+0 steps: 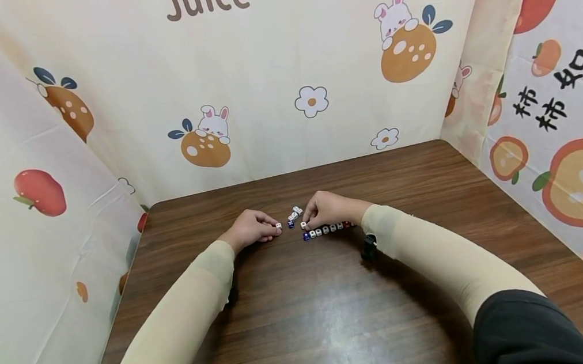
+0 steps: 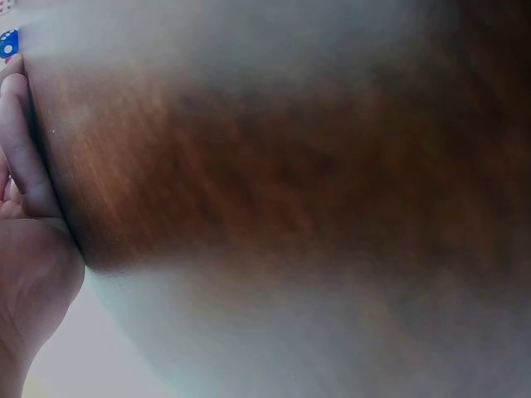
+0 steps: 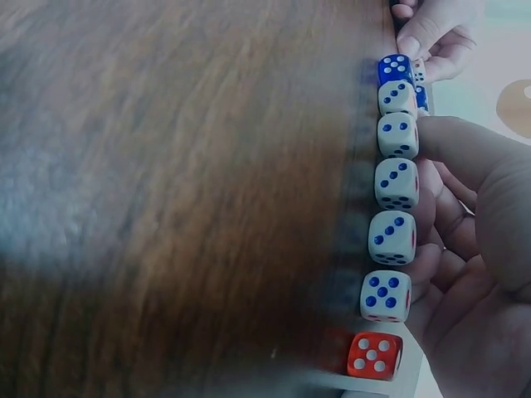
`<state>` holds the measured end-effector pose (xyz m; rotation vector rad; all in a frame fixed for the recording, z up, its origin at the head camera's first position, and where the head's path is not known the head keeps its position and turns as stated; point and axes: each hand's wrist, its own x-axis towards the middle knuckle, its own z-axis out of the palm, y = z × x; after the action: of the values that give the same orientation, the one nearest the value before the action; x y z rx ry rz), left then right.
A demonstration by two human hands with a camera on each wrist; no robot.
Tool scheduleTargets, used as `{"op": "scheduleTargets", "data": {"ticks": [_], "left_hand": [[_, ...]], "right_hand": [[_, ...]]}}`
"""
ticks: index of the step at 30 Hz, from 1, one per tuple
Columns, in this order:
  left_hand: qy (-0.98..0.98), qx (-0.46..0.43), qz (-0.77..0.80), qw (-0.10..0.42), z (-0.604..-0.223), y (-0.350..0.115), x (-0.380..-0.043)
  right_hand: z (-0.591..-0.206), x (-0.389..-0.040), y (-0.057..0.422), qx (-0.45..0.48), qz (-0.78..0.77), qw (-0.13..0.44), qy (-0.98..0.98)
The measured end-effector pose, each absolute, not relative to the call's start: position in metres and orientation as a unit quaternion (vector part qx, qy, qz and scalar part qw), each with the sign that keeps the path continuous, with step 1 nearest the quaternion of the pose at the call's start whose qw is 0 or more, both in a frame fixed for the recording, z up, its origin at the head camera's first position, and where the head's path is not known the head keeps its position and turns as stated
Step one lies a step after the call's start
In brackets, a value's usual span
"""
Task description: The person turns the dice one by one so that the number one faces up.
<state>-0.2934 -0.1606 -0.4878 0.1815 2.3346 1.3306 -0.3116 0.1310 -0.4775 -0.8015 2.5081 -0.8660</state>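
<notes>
Brown wood-grain table (image 1: pixel 303 319), printed cloth (image 1: pixel 260 63) with fruit and rabbits behind. On the table, white die (image 1: pixel 278 226) pinched in fingertips of left hand (image 1: pixel 253 229); second white die (image 1: pixel 303 225) at fingertips of right hand (image 1: pixel 331 207), apparently pinched too, contact partly hidden. Between the hands, white dice cluster (image 1: pixel 296 211) with blue die (image 1: pixel 291 224) beside it. Dice row (image 1: pixel 326 230) just on near side of right hand: blue at left end, then whites, then red die (image 3: pixel 375 356). Beige sleeves (image 1: pixel 433 250) on both forearms.

High head, close wrist views, shared dice (image 3: pixel 392 237)
</notes>
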Motion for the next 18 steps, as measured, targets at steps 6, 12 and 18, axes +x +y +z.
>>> {"op": "scheduleTargets", "data": {"ticks": [6, 12, 18], "left_hand": [[0.844, 0.067, 0.484, 0.223, -0.486, -0.1607, -0.2918], [0.843, 0.065, 0.484, 0.225, -0.4863, -0.1609, -0.2916], [0.843, 0.066, 0.485, 0.222, -0.4872, -0.1608, -0.2926]], "right_hand": [[-0.4779, -0.3114, 0.1294, -0.292, -0.302, 0.182, 0.889], [-0.4771, -0.3113, 0.129, -0.29, -0.306, 0.195, 0.885], [-0.4742, -0.3143, 0.1327, -0.289, -0.314, 0.205, 0.881]]}}
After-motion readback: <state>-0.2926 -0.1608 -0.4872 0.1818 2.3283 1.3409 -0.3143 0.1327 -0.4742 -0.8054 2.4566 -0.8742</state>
